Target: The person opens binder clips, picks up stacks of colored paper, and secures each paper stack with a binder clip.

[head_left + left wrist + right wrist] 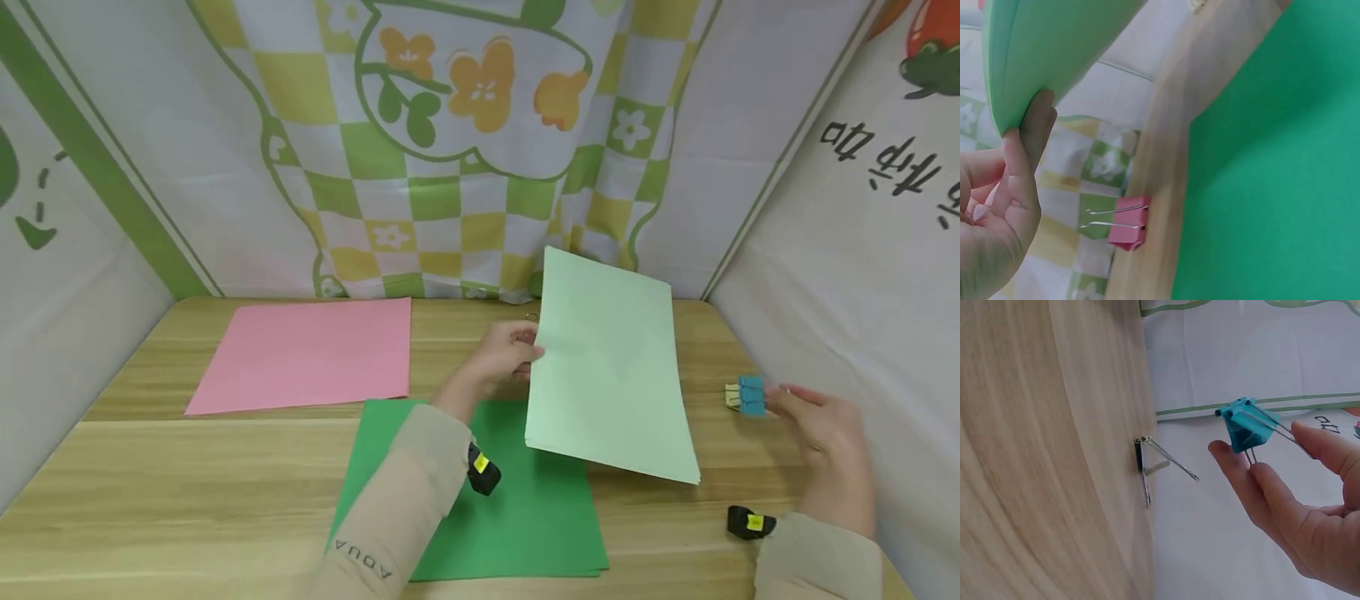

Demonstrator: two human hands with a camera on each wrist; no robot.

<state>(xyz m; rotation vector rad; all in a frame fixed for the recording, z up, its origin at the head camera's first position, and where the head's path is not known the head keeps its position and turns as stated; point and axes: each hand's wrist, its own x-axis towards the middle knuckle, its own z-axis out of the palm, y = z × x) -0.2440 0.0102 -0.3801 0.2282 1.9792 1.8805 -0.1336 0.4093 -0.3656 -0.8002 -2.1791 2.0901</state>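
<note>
My left hand [504, 357] pinches a thin stack of light green sheets [607, 367] at its left edge, with the thumb on one face and fingers on the other. The stack is raised and tilted above the table. At the right, my right hand [831, 429] pinches a blue binder clip [1250, 428] by its wire handles; its jaws point away from the hand. A pale yellow binder clip [731, 397] is seen just beside the blue one. In the right wrist view, a clip with silver handles [1172, 464] stands on the table, apart from the hand.
Dark green sheets [525, 525] lie at the front middle, partly under my left forearm. Pink sheets [322, 354] lie at the back left. A pink binder clip [1129, 222] stands near the table's back edge. Fabric walls [847, 275] border the wooden table [210, 500].
</note>
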